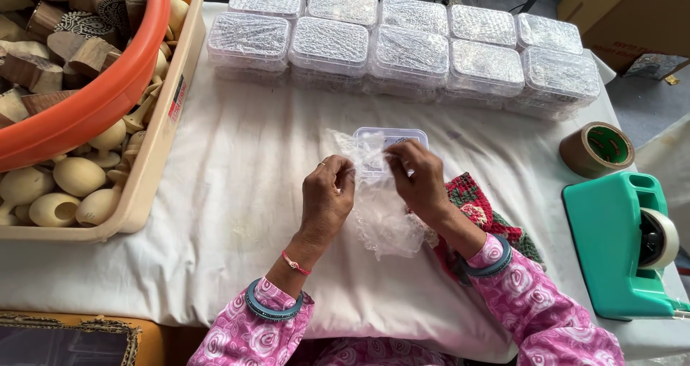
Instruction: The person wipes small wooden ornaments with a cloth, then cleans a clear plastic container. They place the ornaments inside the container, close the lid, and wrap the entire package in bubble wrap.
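Both hands — left hand (327, 193), right hand (420, 179) — pinch bubble wrap (381, 222) over a clear box (392, 137), stacked boxes (402, 49) behind.

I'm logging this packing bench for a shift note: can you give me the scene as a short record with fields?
left hand: left hand pinches the edge of the bubble wrap sheet
right hand: right hand grips the same sheet over a small clear plastic box
surface: white cloth
back row: wrapped clear boxes, stacked
left side: orange tub of carved wooden blocks, on a beige tray of wooden knobs
right side: teal tape dispenser, brown tape roll, cardboard carton
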